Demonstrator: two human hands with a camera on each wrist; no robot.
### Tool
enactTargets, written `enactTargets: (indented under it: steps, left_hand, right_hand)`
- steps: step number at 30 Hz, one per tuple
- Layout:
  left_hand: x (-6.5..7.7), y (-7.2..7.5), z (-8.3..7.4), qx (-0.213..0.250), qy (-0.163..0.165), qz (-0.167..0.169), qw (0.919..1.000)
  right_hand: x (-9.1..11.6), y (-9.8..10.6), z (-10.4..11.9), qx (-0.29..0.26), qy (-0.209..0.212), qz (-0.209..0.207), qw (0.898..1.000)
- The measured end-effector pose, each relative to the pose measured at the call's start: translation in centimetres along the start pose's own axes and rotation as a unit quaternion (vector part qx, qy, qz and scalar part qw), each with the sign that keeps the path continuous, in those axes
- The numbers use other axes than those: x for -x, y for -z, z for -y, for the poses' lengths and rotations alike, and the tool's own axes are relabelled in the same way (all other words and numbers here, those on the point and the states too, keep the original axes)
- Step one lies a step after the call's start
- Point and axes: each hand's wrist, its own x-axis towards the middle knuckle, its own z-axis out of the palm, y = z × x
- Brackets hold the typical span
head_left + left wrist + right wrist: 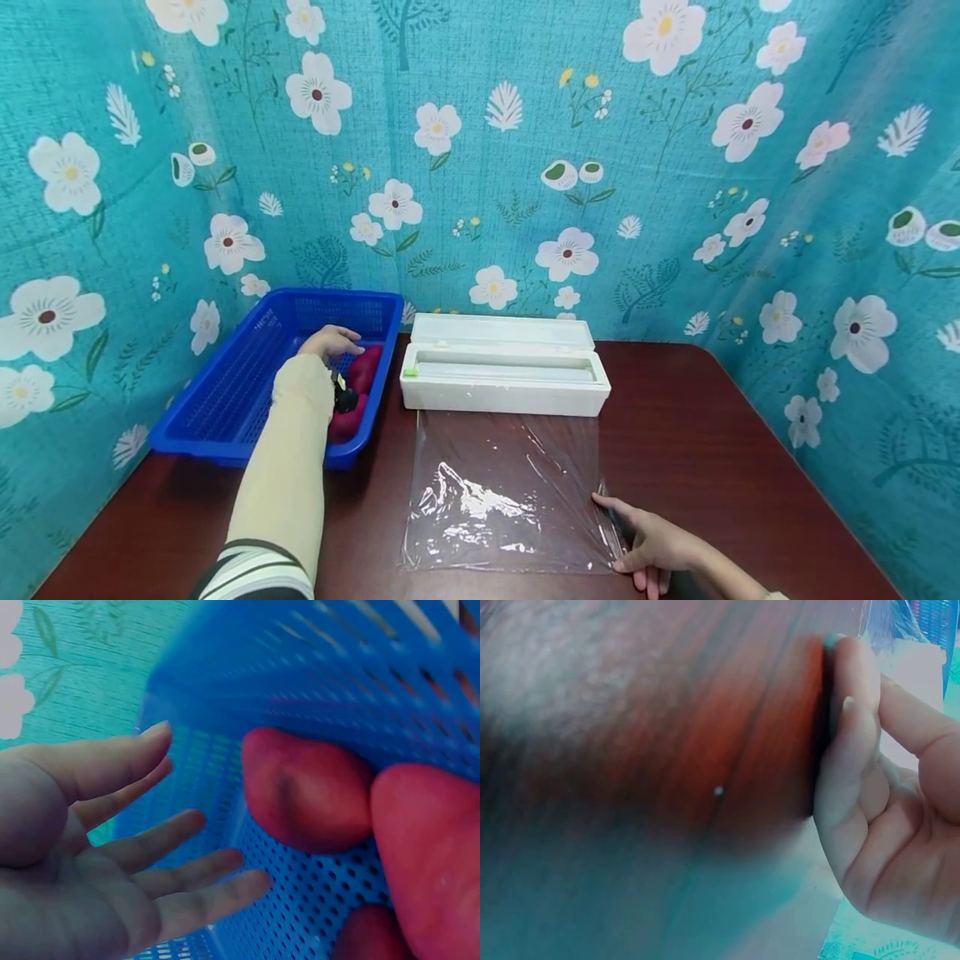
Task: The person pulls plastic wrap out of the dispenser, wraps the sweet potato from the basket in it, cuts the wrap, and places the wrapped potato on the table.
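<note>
My left hand (332,342) is inside a blue plastic basket (217,400), fingers spread and holding nothing. In the left wrist view, the left hand (127,840) hovers beside several dark-red, smooth, rounded fruits or vegetables (307,795), apart from them; their exact kind is unclear. A sheet of clear plastic wrap (502,500) lies on the table, drawn from a white dispenser box (506,402) with its lid raised. At the sheet's near right corner, my right hand (648,537) holds the gathered edge between thumb and fingers. The right wrist view shows its fingers (855,757) bent against the tabletop.
The dark-red wooden table (697,442) runs back to a blue flowered curtain (480,167), which closes in on the back and both sides. The basket's tall rim stands close to the box's left end. A small green piece (410,372) sits at the box's left end.
</note>
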Motion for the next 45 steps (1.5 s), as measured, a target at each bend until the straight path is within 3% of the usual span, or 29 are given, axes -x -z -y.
enactTargets:
  steps: [4,9,13,15,19,22,24,26,30,32,34,36,38,40,42,45]
  left_hand:
    - [-0.2,-0.5,0.5,-0.021,0.028,0.004,0.9994]
    - [-0.9,-0.8,1.2,-0.026,0.024,0.020,0.9992]
    - [-2.4,-1.3,1.9,-0.031,0.067,0.018,0.9971]
    - [-5.0,-1.0,3.6,-0.037,0.070,0.024,0.9966]
    - [-12.9,0.4,8.9,-0.121,-0.019,0.025,0.9922]
    - [-16.8,0.8,11.2,-0.163,-0.053,0.007,0.9851]
    - [-17.7,0.8,11.6,-0.160,-0.058,-0.001,0.9855]
    - [-18.0,0.5,11.7,-0.148,-0.041,-0.001,0.9882]
    - [-18.9,0.3,12.6,-0.172,-0.066,-0.015,0.9828]
    - [-17.8,0.0,11.9,-0.151,-0.047,-0.004,0.9874]
    - [-14.9,-0.6,9.9,-0.149,-0.039,-0.006,0.9880]
    - [-10.4,-1.5,6.9,-0.123,-0.005,-0.016,0.9923]
    - [-5.4,-2.2,3.7,-0.131,0.008,-0.034,0.9908]
    - [-1.0,-2.7,1.3,-0.151,-0.002,-0.058,0.9867]
    - [0.5,-2.5,0.6,-0.151,-0.015,-0.078,0.9854]
    - [0.2,-2.0,0.6,-0.086,-0.017,-0.089,0.9922]
  right_hand:
    - [0.0,0.0,-0.1,-0.003,0.002,0.002,1.000]
    - [0.1,0.1,0.0,-0.001,-0.003,0.003,1.000]
    - [0.1,0.1,0.0,0.001,0.003,0.000,1.000]
    - [0.2,0.1,-0.1,-0.002,0.005,0.002,1.000]
    - [0.2,0.0,-0.1,-0.008,0.006,0.006,1.000]
    - [0.2,0.1,-0.1,-0.005,0.009,0.003,1.000]
    - [0.2,0.1,-0.1,0.000,0.012,0.000,1.000]
    - [0.2,0.2,-0.1,0.001,0.016,-0.001,1.000]
    - [0.3,0.2,-0.2,-0.011,0.017,0.007,1.000]
    - [0.2,0.2,-0.2,-0.016,0.014,0.009,1.000]
    - [0.2,0.2,-0.1,-0.016,0.012,0.008,1.000]
    - [0.2,0.2,-0.1,-0.011,0.012,0.006,1.000]
    - [0.2,0.2,-0.1,-0.009,0.013,0.004,1.000]
    - [0.3,0.2,-0.1,-0.007,0.013,0.003,1.000]
    - [0.3,0.2,-0.1,-0.008,0.014,0.004,1.000]
    - [0.3,0.2,-0.2,-0.010,0.012,0.002,1.000]
